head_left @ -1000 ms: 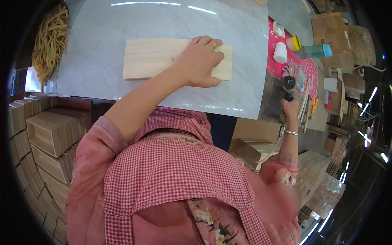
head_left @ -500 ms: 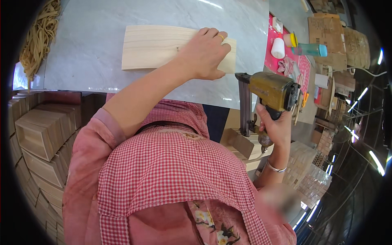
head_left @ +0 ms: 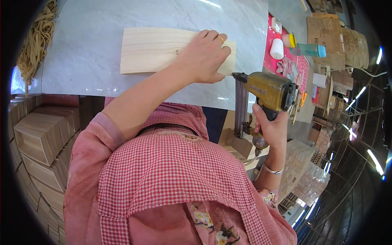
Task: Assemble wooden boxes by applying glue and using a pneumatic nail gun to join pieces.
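Cream-coloured, flat and rectangular, a wooden board (head_left: 151, 51) lay on a glossy, grey-white marbled tabletop (head_left: 90, 53). Over its right end, the left hand (head_left: 204, 59) kept a spanning grip — thumb at the near edge, fingers towards the far one, likely to steady it — with most of its length stretching left. The right hand (head_left: 272, 126) clasped the handle of a mustard-and-black metal nail gun (head_left: 265, 87), nose just beside the board's near right corner; whether they touched, I couldn't tell.
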The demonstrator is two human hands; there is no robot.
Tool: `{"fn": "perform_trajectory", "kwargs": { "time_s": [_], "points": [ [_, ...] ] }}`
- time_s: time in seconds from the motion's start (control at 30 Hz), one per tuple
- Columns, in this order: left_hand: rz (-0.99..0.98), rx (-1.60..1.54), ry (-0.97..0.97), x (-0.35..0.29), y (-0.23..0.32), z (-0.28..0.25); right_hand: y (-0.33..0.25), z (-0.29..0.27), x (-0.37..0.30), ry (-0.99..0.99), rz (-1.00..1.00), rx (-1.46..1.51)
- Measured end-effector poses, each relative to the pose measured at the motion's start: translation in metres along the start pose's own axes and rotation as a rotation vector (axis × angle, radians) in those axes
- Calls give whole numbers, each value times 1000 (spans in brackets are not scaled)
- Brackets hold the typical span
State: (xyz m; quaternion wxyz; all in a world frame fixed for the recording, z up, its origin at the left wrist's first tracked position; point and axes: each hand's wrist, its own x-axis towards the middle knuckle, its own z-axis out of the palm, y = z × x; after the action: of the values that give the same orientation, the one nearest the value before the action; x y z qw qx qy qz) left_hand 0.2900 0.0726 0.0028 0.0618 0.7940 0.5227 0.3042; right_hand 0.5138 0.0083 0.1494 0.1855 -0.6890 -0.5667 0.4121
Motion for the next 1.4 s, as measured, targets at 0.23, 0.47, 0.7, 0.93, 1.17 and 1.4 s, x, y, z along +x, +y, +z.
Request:
{"fn": "perform_trajectory", "kwargs": {
  "time_s": [0.23,0.47,0.7,0.93,1.17,1.4],
  "points": [
    [-37,-45,-54,1,1,-4,-9,2,18,9,-5,-23],
    [-43,-37,-64,1,2,-6,-15,6,29,16,-24,-2],
    [-23,-9,-10,2,0,-2,-20,10,28,21,15,11],
    [-54,-46,-105,3,2,-9,-27,8,31,11,29,24],
    [-64,-29,-85,2,2,-11,-47,4,56,27,15,-73],
    [-68,-15,-66,3,3,-10,-50,5,74,-28,-44,-140]
  ]
}}
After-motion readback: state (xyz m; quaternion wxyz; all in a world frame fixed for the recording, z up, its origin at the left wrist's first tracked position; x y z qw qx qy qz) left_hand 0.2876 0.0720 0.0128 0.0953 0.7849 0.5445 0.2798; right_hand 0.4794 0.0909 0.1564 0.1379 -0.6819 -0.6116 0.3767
